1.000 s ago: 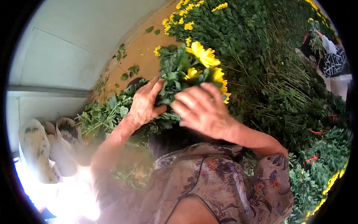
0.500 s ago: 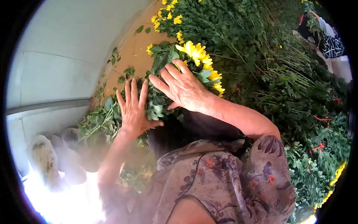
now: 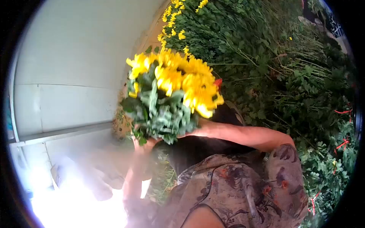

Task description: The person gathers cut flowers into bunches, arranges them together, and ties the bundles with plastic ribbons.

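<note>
At the left, a pale wall (image 3: pixel 76 60); below it, strong glare (image 3: pixel 81 207) hides detail. Next, the left hand (image 3: pixel 146 143) under the near edge of a bunch of yellow flowers (image 3: pixel 170 85), which is off the floor in front of the person. Its fingers are behind leaves (image 3: pixel 167 119); cannot tell if closed. Risk (judged): if the grip sits only on foliage, leaves could tear or lower stems slide out.

To the right, only the heel of the right hand (image 3: pixel 192 131) shows, against the bunch; its fingers are hidden too, state unknown. Uneven support between hands could let the bunch tip, bruising the blooms (image 3: pixel 199 89) on the rim. The bunch looks slightly blurred.

Beside the blooms, a red scrap (image 3: pixel 218 83), nature unclear. Farther right, a heap of cut stems (image 3: pixel 281 64) and red ties (image 3: pixel 343 144); a low swing that way could snag petals.
</note>
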The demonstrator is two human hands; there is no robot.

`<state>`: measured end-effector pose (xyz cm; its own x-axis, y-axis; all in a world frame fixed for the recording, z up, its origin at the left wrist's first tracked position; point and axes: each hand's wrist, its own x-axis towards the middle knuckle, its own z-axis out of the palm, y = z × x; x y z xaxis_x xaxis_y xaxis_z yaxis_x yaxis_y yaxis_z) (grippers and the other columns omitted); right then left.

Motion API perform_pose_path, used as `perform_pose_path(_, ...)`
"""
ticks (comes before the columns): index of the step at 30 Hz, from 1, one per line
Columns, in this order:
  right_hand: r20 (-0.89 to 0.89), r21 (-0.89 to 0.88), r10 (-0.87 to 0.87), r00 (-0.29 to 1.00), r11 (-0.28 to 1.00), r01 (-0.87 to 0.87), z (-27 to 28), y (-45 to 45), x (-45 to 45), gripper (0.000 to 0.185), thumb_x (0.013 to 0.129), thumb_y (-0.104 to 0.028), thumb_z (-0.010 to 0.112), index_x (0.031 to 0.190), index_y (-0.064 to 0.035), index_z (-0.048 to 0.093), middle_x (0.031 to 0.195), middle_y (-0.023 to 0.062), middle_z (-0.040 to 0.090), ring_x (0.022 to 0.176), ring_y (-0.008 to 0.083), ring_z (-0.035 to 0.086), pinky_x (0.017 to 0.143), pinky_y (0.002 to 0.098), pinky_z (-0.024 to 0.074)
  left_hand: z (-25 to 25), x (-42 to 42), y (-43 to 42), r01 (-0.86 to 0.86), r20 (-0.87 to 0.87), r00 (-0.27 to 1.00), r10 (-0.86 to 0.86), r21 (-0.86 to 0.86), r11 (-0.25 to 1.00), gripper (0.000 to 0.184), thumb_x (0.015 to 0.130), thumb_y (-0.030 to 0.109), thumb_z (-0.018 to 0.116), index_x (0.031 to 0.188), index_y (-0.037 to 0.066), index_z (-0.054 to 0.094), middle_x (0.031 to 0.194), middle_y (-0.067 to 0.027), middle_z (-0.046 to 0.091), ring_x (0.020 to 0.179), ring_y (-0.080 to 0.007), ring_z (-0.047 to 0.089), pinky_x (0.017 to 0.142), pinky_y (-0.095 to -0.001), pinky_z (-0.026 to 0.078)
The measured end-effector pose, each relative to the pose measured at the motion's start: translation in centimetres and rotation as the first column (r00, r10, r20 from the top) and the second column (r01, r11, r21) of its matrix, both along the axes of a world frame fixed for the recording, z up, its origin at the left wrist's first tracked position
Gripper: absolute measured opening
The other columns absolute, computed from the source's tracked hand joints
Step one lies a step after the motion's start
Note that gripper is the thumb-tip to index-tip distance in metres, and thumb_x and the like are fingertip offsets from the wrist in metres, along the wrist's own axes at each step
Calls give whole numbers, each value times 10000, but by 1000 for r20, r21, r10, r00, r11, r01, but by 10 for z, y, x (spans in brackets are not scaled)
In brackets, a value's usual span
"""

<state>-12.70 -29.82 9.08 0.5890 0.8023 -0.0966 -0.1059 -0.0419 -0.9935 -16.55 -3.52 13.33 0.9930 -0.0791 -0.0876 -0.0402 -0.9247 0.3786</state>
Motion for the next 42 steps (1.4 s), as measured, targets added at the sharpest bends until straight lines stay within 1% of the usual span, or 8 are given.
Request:
perform_pose_path(4,-219,196,-18,976,979,62,-22,36,6,680,814,-382,685,1325,-24,415,1312,162,487,1217,331,472,1047,437,389,31,-44,-3,-322,-269,936,227,-396,860,489,682,252,771,1109,67,621,1044,-87,668,929,-216,622,853,-365,490)
perform_pose_path(15,-413,510,72,908,844,165,-47,73,16,608,866,-354,606,1345,-37,407,1311,142,521,1178,298,520,1037,445,401,72,-55,-17,-619,-522,779,348,-548,563,389,671,204,744,1014,45,651,969,-93,679,871,-213,636,816,-356,506)
perform_pose_path(18,379,-312,93,921,950,33,74,-27,70,211,893,-158,622,1061,-35,654,944,70,697,834,221,668,756,369,545,82,-50,-16,-640,-534,765,361,-561,526,363,668,191,737,989,39,660,949,-95,682,855,-213,640,806,-354,511)
perform_pose_path(19,266,81,-268,926,963,256,36,-40,70,197,895,-173,623,977,0,665,812,57,695,711,191,660,648,316,534,85,-49,-16,-647,-539,759,364,-563,515,354,667,187,734,980,37,662,942,-95,683,850,-212,641,803,-353,512)
perform_pose_path(22,-56,-252,-665,744,731,634,-54,-94,105,403,924,-409,561,961,-25,677,748,87,668,675,166,632,640,330,497,92,-46,-15,-666,-547,745,381,-579,470,328,664,174,727,954,31,670,922,-97,686,834,-212,645,793,-351,517)
perform_pose_path(27,-749,-147,-497,438,770,621,-157,-74,142,460,880,-489,616,1066,-69,639,1019,73,617,909,179,577,758,334,450,98,-43,-19,-650,-532,759,374,-637,413,285,660,152,714,911,21,684,888,-100,690,808,-210,651,776,-347,524)
perform_pose_path(32,-786,110,-466,406,541,834,-119,-88,152,248,910,-282,626,1092,-127,560,947,-8,596,845,161,578,726,323,459,97,-43,-23,-675,-552,737,390,-621,398,271,648,135,709,889,11,691,869,-104,693,795,-212,656,770,-349,531)
perform_pose_path(42,-577,139,-640,507,534,834,-88,-123,150,364,959,-441,512,1157,-137,535,922,9,597,839,128,571,731,335,461,75,-26,-23,-742,-644,668,373,-540,396,280,617,109,706,872,-7,694,853,-113,695,788,-219,666,773,-362,543)
